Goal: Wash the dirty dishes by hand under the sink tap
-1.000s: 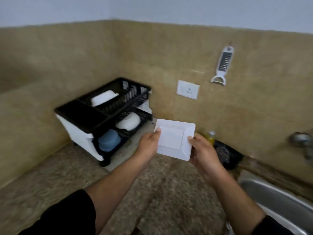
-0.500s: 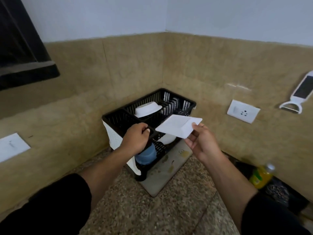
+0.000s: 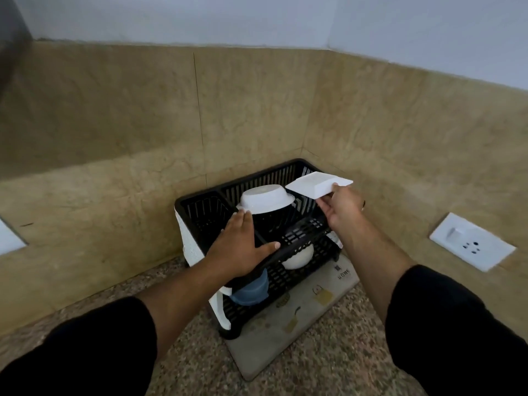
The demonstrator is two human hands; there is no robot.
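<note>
My right hand [image 3: 341,208] pinches a white square plate [image 3: 315,184] by its near edge and holds it tilted over the right end of the upper tier of the black two-tier dish rack [image 3: 200,212]. My left hand [image 3: 241,247] lies flat on the rack's front rim, fingers spread, thumb along the bar, its fingertips close to an upturned white bowl [image 3: 265,199] in the upper tier. In the lower tier sit a white bowl [image 3: 297,256] and a blue bowl [image 3: 251,290], both partly hidden by the rack bars.
The rack stands in the tiled corner on a grey drying mat [image 3: 285,330] over a speckled stone counter [image 3: 328,364]. A white wall socket [image 3: 471,242] is on the right wall. Another white plate [image 3: 8,238] shows at the left edge.
The view has swung left, away from the sink. My left hand let go of the plate and went to the rack rim. My right hand carried the plate over the rack's upper tier.
</note>
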